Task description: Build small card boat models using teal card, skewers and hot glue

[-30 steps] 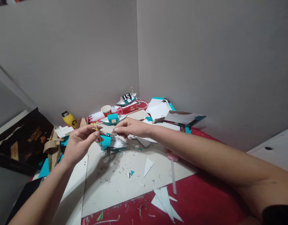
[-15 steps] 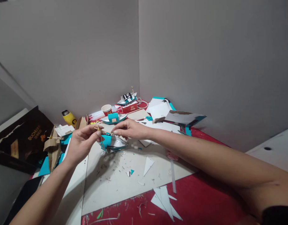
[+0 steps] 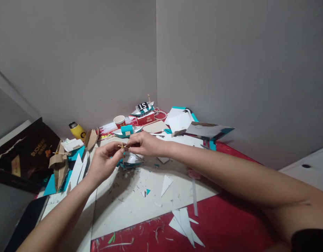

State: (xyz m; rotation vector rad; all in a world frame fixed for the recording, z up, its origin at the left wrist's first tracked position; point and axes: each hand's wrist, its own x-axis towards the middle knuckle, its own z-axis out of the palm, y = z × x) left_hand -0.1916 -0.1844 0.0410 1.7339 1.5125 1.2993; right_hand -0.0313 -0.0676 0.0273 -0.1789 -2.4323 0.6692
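Note:
Between finger and thumb, my left hand (image 3: 105, 162) pinches thin wooden sticks (image 3: 122, 146) that cross, with a yellowish binding where they meet. My right hand (image 3: 145, 144) is closed at the right end of the same sticks, its fingertips almost touching those of the left. Below and behind the hands, a small paper boat (image 3: 133, 159) in white and teal stands on the white board (image 3: 119, 213), partly covered by the fingers. Just beyond the hands sits another small boat (image 3: 127, 131) with a teal cabin.
At the back are a paper cup (image 3: 119, 121) and a boat with black-and-white lettering (image 3: 143, 107) on a red box (image 3: 145, 118). A yellow bottle (image 3: 76, 131), a cardboard boat (image 3: 60, 168) and a dark box (image 3: 27, 154) stand left. White paper scraps (image 3: 184, 224) lie in front.
My left hand has moved right with the sticks, closing the gap to my right hand. The right hand has barely shifted.

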